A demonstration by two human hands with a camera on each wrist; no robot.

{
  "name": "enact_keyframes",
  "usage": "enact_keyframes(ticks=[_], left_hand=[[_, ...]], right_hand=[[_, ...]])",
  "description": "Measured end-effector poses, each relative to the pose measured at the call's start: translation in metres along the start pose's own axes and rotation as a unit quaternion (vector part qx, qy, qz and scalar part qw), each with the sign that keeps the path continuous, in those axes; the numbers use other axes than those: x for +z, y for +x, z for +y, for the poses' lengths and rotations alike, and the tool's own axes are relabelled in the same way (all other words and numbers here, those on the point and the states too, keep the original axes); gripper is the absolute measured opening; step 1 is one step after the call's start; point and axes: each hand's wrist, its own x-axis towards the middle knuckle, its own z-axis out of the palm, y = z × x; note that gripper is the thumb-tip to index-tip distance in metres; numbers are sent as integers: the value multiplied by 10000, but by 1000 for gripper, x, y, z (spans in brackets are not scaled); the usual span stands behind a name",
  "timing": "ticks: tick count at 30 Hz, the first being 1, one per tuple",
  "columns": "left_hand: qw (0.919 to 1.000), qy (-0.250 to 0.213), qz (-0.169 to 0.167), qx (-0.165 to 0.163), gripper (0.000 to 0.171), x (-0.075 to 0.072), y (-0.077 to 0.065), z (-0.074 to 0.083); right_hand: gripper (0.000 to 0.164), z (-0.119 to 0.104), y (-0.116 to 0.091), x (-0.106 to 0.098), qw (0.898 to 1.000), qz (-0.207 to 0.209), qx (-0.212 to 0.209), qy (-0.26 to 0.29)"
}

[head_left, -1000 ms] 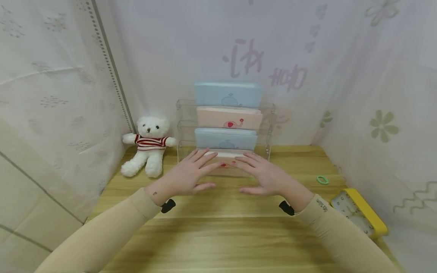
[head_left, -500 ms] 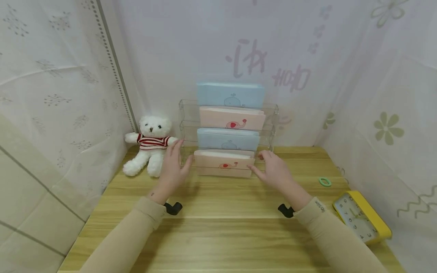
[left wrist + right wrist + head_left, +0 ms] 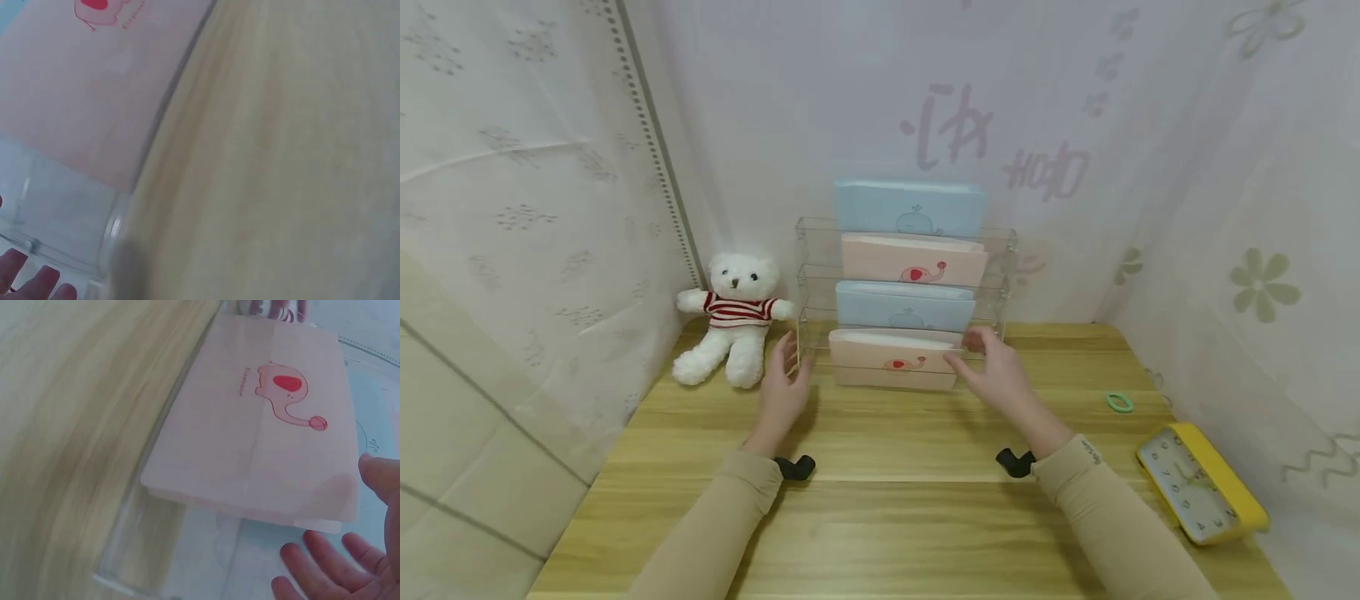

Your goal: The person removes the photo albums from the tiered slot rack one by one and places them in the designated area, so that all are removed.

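Note:
A clear acrylic rack (image 3: 817,268) stands against the back wall, its tiers holding pink and blue notebooks. In the lowest tier sits a pink notebook (image 3: 891,354) with a red elephant drawing. My left hand (image 3: 782,402) is beside the rack's lower left side, fingers loosely bent; in the left wrist view its fingertips (image 3: 39,281) show right at the rack's clear edge. My right hand (image 3: 1000,375) is at the right end of the pink notebook. In the right wrist view, its thumb and fingers are spread around the notebook's edge, with a gap visible.
A white teddy bear (image 3: 741,321) in a striped sweater sits left of the rack, close to my left hand. A green ring (image 3: 1118,403) and a yellow clock (image 3: 1202,483) lie on the wooden table (image 3: 880,533) at the right.
Both hands have parted from in front of the rack: the left moved to its left side and lower, the right toward the notebook's right end. The lowest pink notebook is now uncovered.

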Motion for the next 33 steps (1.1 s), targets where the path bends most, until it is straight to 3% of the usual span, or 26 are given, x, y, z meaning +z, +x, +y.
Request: enact_keyframes(ticks=[5, 10, 15, 19, 21, 27, 33], left_hand=[[9998, -194, -32, -9, 60, 10, 0, -8], [9995, -295, 95, -65, 54, 14, -4, -16], [9991, -383, 170, -32, 50, 10, -9, -22], [9993, -329, 172, -20, 49, 9, -8, -22], [9993, -353, 121, 17, 50, 9, -5, -23], [9992, -334, 162, 114, 50, 12, 0, -26], [9997, -105, 184, 104, 50, 10, 0, -25]], right_hand=[[70, 3, 3, 9, 9999, 50, -135, 71], [53, 3, 8, 21, 9958, 368, -840, 34], [28, 2, 14, 38, 9804, 788, -1802, 78], [22, 0, 17, 46, 9670, 1016, -2333, 130], [23, -1, 18, 47, 9658, 1092, -2338, 259], [20, -7, 19, 52, 9745, 1228, -1707, 784], [15, -15, 24, 58, 9620, 1763, -1804, 1049]])
